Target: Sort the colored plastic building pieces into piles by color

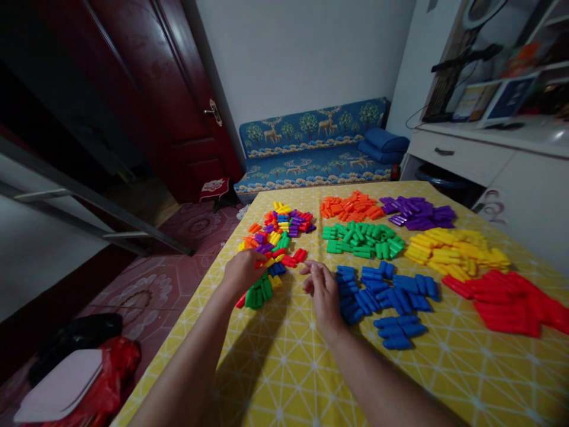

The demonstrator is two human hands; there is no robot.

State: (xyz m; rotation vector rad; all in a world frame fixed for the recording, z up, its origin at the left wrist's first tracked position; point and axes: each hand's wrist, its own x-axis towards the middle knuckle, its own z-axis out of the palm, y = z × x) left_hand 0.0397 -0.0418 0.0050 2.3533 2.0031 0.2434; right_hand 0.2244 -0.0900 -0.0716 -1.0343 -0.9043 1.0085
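My left hand [244,270] is at the mixed pile of coloured pieces [267,237] on the left of the table, its fingers closed at a yellow and red piece; exactly what they grip is too small to tell. My right hand [320,287] hovers between that pile and the blue pieces [377,293], fingers curled with thumb and index close together; whether anything is between them cannot be made out. Green pieces [362,239], orange pieces [351,206], purple pieces [418,212], yellow pieces [457,250] and red pieces [511,301] form separate heaps.
A yellow patterned cloth [284,367] covers the table. Behind it stands a blue sofa [311,148]. A white cabinet [484,163] is at the right, a dark red door [155,89] at the left. Bags and a pale lid [62,382] lie on the floor.
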